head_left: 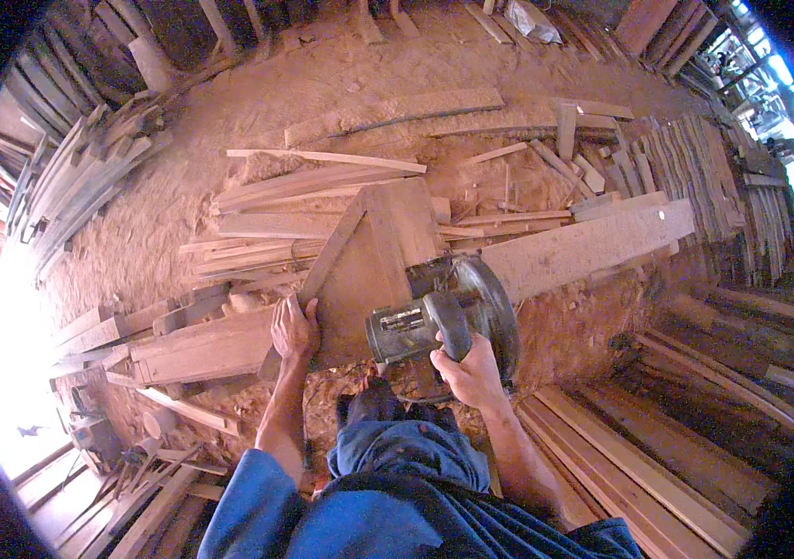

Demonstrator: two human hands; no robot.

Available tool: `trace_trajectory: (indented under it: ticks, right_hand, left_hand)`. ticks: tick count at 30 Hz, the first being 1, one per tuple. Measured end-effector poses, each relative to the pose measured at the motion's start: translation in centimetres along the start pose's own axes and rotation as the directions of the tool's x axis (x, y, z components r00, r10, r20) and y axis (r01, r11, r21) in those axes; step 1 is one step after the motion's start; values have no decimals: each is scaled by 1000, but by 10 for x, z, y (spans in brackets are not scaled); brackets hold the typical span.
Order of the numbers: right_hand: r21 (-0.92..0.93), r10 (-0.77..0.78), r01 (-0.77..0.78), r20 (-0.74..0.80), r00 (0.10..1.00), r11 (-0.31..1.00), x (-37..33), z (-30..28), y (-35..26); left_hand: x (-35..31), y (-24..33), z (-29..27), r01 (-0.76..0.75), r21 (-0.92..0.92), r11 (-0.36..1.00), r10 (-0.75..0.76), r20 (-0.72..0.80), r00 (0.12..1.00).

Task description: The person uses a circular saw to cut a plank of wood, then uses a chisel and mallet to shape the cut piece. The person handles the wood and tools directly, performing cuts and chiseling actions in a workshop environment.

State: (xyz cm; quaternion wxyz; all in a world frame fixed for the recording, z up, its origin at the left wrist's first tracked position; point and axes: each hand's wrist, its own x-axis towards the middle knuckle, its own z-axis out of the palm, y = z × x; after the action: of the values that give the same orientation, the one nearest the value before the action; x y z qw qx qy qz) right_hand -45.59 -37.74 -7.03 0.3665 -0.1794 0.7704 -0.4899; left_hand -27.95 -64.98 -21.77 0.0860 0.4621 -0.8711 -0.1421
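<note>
Nearest to me is the person's blue shirt, with long boards laid out near right and a jumble of offcuts near left. The right hand is clamped on the handle of a dark power saw, its fingers wrapped together around the grip. The saw rests over the right part of a wooden panel, its round guard facing right. The left hand lies at the panel's left side, by the near end of a slanting strip; the thumb stands apart from the fingers, though I cannot tell whether they pinch the wood. One plank reaches out left of the panel, another to the right. Beyond lie stacked sticks, then a long slab on the brown ground, and, far left, leaning timbers.
</note>
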Motion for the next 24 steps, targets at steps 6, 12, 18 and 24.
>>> trace_trajectory:
  ticks: [6,12,18,24]
  right_hand:
    - [-100,-46,43,-31,998,994,22,2,-18]
    - [-91,-35,37,20,999,995,44,-4,-35]
    - [-116,-176,173,-9,984,978,84,-4,-54]
    - [-63,-268,263,-106,958,963,127,5,-65]
  left_hand:
    - [2,0,-1,-42,41,998,43,-34,999]
    - [0,5,-2,-4,15,1000,3,14,1000]
    - [0,4,11,-60,53,997,65,-93,994]
    - [-6,12,1,-87,9,996,87,-60,994]
